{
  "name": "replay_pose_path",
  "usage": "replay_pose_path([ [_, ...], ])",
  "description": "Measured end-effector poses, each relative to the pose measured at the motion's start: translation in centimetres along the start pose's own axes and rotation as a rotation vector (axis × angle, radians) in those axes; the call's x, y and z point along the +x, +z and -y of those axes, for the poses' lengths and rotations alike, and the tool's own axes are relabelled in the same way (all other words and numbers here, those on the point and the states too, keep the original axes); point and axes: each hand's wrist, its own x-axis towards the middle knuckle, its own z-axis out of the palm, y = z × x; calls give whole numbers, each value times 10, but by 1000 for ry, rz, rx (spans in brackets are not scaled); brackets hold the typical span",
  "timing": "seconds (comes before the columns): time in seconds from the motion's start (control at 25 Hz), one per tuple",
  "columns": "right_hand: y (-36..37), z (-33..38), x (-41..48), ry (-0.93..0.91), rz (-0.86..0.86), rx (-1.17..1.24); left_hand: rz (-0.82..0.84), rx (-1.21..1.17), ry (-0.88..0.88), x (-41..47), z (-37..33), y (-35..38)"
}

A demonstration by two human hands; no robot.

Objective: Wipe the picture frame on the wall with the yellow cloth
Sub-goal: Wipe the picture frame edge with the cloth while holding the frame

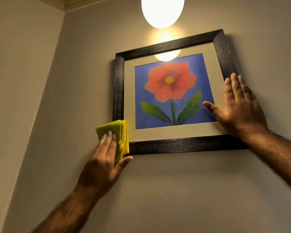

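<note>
Wall: plain beige, corner at left, strip of ceiling moulding at top left.
Lamp: glowing white globe above frame, top cut off by upper edge; glare spot on wall below it.
Picture frame: dark wood-grain, hung on wall, seen from below so looks skewed; lower left corner hidden behind cloth, lower right corner and part of right rail hidden behind right hand and wrist.
Contents of frame: beige mat around print of red flower with yellow centre, green stem and two leaves on blue; lamp reflection on glass at top of mat and print.
Yellow cloth: folded pad, pressed against lower left corner of frame, overlapping left rail and end of bottom rail; lower part hidden under fingers.
Left hand: flat on cloth, fingers together on its face, thumb out under cloth edge, tip just below bottom rail; slightly motion-blurred.
Right hand: flat and spread, palm on right rail and lower right area of frame, thumb tip reaching onto blue of print; holding nothing.
Forearms: both bare, running out of view at bottom and right edges, blurred.
Hard to tell: whether right fingertips touch wall or only frame.
</note>
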Motion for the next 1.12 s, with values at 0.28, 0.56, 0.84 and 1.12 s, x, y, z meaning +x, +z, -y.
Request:
replay_pose_path([
  [0.28,0,-1,0,-1,-21,-7,-53,-78,-56,134,17,-18],
  [0.56,0,0,0,-1,-7,-13,-140,-151,-142,195,20,-21],
  [0.84,0,-1,0,4,0,-10,-130,-185,-89,68,2,5],
  [1.12,1,-1,1,7,6,8,-47,-86,-11,11,0,10],
])
